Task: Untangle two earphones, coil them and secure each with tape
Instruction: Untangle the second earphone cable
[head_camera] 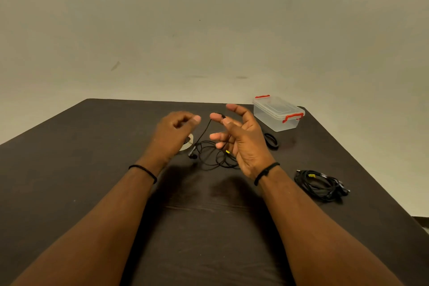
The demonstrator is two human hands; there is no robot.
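I see both hands raised over the dark table point(92, 193). Right hand point(241, 139) has fingers spread, its thumb and a finger pinching one end of the loose earphone cable point(213, 155), whose tangle lies on the table at 6 o'clock of the hands. Left hand point(173, 133) is loosely curled, holding nothing. Tape roll point(186, 144) is half hidden behind it. Coiled earphone point(321, 184) sits at 4 o'clock, clear box point(277, 114) at 2 o'clock.

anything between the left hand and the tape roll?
Nothing visible. The left hand hovers above the tape roll, partly hiding it. The loose earphone cable lies just beside, right of the roll.
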